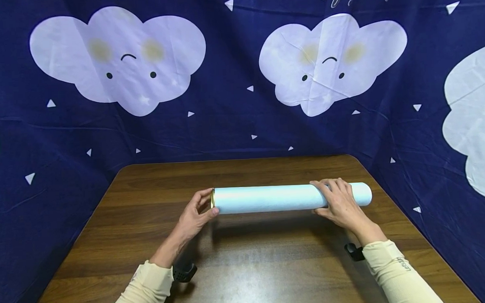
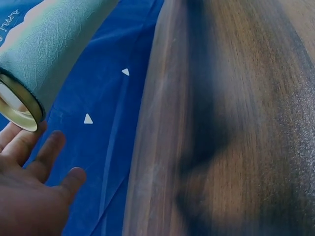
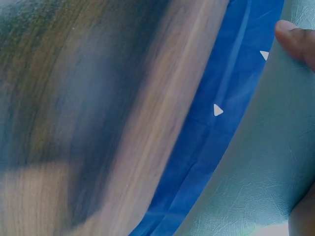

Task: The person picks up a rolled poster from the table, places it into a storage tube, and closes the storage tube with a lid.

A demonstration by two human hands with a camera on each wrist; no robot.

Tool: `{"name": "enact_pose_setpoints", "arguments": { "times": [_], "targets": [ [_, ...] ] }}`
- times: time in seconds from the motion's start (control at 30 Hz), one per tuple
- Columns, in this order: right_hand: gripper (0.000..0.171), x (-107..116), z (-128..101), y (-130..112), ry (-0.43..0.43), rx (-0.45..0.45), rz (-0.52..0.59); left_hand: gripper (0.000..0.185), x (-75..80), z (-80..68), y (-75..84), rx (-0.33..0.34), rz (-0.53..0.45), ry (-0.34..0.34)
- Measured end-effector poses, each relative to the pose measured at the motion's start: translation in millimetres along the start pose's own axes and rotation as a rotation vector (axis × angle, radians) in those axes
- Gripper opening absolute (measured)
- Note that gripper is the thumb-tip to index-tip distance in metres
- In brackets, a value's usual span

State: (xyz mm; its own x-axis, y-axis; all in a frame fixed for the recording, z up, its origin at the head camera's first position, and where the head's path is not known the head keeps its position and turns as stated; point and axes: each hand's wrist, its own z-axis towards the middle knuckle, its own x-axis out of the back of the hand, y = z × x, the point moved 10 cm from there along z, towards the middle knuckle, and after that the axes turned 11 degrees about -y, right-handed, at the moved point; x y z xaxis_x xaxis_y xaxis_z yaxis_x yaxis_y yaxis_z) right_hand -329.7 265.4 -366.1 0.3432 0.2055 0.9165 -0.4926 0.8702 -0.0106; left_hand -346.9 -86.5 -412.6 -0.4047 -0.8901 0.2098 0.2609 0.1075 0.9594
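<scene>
A long pale blue tube [image 1: 269,198] with a gold rim at its left end lies level, crosswise over the wooden table [image 1: 247,269]. My left hand [image 1: 206,203] holds the rimmed end between thumb and fingers. My right hand [image 1: 327,197] wraps over the tube close to its right end. The left wrist view has the gold-rimmed end of the tube [image 2: 54,44] at the upper left, with my left hand [image 2: 44,157] under it. In the right wrist view the tube [image 3: 256,172] fills the lower right and one fingertip [image 3: 295,42] lies on it.
A dark blue cloth [image 1: 240,102] printed with white clouds hangs behind and at both sides of the table. Both forearms are in cream sleeves, and a black wrist mount [image 1: 184,272] sits under the left one. The tube casts a shadow on the tabletop.
</scene>
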Motion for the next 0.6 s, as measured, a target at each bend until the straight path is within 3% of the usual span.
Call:
{"name": "enact_pose_setpoints", "arguments": {
  "times": [0.6],
  "targets": [
    [0.084,3.8,1.1,1.6,-0.025,-0.003,-0.025,0.060,-4.7,3.6,0.6,-0.043,-0.011,-0.054]
  ]
}}
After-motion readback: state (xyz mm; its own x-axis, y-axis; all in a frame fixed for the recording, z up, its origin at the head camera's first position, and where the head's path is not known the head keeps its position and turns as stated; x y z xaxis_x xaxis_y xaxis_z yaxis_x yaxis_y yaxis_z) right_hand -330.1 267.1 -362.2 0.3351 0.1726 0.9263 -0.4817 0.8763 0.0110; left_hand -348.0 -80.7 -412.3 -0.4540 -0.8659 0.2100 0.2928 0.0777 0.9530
